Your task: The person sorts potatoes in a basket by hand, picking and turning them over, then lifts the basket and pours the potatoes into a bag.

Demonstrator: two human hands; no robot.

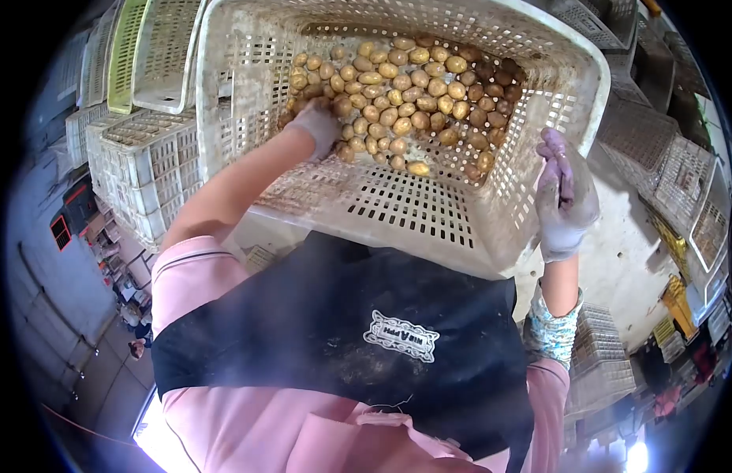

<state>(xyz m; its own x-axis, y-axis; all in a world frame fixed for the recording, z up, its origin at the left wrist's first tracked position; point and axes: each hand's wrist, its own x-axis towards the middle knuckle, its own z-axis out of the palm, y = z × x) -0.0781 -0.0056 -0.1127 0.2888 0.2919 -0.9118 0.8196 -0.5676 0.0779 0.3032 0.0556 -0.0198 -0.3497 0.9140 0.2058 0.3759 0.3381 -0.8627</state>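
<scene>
Small yellow-brown potatoes [401,94] lie in a layer on the floor of a big, dirty white plastic crate [413,205]. My left hand [315,130], in a pale glove, reaches into the left part of this crate. Its fingers curl down around potatoes there, and the fingertips are partly hidden among them. At the crate's right rim is my right hand [567,197], in a whitish glove with purple fingers. Those fingers are bent and pressed together; whatever may be between them is hidden.
More slatted crates [149,169] are stacked at the left, beside a green crate [128,51]. Other stacked crates [658,158] stand at the right. A dark apron [334,315] covers my front, close to the near crate wall.
</scene>
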